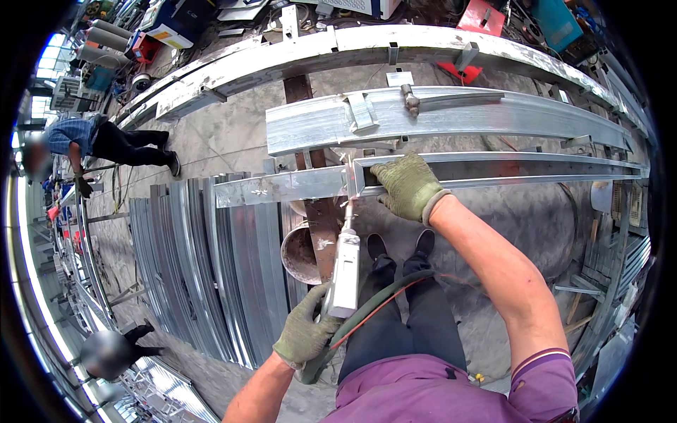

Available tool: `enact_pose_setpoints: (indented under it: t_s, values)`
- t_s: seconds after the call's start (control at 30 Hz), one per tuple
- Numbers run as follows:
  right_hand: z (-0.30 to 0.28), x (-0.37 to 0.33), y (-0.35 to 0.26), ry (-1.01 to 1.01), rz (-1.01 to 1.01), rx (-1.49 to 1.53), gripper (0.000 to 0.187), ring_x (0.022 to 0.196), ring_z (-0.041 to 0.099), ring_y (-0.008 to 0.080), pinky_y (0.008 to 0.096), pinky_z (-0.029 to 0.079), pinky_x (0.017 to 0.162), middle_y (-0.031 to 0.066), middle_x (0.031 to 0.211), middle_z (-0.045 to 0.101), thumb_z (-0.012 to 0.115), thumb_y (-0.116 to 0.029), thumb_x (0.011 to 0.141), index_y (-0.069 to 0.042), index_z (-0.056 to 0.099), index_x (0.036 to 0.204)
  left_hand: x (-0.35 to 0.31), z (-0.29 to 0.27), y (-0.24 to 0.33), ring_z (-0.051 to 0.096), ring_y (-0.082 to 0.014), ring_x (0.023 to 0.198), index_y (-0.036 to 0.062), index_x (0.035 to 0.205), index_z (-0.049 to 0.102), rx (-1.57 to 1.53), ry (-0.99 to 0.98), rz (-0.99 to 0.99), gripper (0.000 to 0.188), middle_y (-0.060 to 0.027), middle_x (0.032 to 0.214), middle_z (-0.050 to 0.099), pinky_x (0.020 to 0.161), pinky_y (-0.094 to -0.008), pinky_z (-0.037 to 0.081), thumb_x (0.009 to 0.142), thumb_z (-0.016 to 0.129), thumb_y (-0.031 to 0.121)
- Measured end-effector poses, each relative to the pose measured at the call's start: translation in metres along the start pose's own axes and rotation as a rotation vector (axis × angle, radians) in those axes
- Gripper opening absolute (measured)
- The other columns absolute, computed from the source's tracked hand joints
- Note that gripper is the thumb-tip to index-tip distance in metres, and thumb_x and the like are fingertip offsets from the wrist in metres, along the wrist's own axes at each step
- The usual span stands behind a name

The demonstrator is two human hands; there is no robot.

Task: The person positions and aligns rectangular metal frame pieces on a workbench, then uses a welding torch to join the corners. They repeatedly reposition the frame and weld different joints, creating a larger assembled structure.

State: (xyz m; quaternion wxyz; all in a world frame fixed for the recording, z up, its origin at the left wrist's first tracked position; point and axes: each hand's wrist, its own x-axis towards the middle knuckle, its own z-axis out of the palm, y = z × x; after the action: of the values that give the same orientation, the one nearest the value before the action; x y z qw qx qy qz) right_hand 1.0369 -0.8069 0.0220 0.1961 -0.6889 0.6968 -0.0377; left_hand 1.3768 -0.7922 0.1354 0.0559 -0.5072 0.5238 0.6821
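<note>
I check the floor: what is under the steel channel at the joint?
Under the steel channel a rusty beam and round bucket show; the bucket's right part is covered.

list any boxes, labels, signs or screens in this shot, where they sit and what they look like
Dark blue case: top left, boxy, with a yellow and white label panel on its front.
Small red box: just left of it, on the floor.
Red flat case: top, right of centre.
Teal box: top right corner.
No screens or signs show.
</note>
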Motion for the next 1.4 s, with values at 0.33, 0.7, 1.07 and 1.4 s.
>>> enact_pose_setpoints:
  t_s: [0.33, 0.7, 1.07, 1.4]
  values:
    - [-0.016, -0.080, 0.000, 0.532, 0.287, 0.544, 0.038, 0.090, 0.075, 0.0353, 0.0446, 0.058, 0.081, 0.0171, 0.098, 0.078, 0.074, -0.017, 0.092, -0.005, 0.071, 0.128, -0.029, -0.027, -0.021, 0.064, -0.0103, 0.070, 0.0060, 0.128, 0.060, -0.275, 0.250, 0.036, 0.058, -0.0012, 0.091, 0.065, 0.060, -0.0286, 0.053, 0.101, 0.075, 0.055]
    - [0.034, -0.197, -0.086, 0.169, 0.550, 0.778, 0.034, 0.081, 0.071, 0.0171, 0.0324, 0.058, 0.077, 0.0098, 0.093, 0.076, 0.078, -0.015, 0.095, -0.001, 0.074, 0.127, -0.013, -0.040, 0.013, 0.071, -0.0191, 0.073, 0.0007, 0.134, 0.056, -0.714, 0.457, 0.383, 0.050, -0.0084, 0.099, 0.070, 0.061, -0.0353, 0.061, 0.107, 0.069, 0.041]
    - [-0.018, -0.205, -0.009, 0.136, 0.504, 0.622, 0.034, 0.078, 0.073, 0.0281, 0.0411, 0.059, 0.076, 0.0122, 0.094, 0.077, 0.077, -0.019, 0.093, -0.006, 0.075, 0.124, 0.010, 0.017, 0.031, 0.071, -0.0179, 0.077, 0.0019, 0.133, 0.054, -0.810, 0.483, 0.399, 0.039, -0.0061, 0.092, 0.067, 0.067, -0.0331, 0.063, 0.100, 0.074, 0.005]
    - [-0.053, -0.204, 0.175, 0.342, 0.368, 0.403, 0.033, 0.098, 0.072, 0.0346, 0.0443, 0.055, 0.091, 0.0171, 0.107, 0.076, 0.076, -0.015, 0.093, -0.003, 0.074, 0.124, 0.062, 0.141, 0.074, 0.072, -0.0170, 0.098, 0.0089, 0.130, 0.059, -0.612, 0.612, 0.294, 0.039, -0.0055, 0.109, 0.071, 0.083, -0.0330, 0.062, 0.097, 0.077, 0.001]
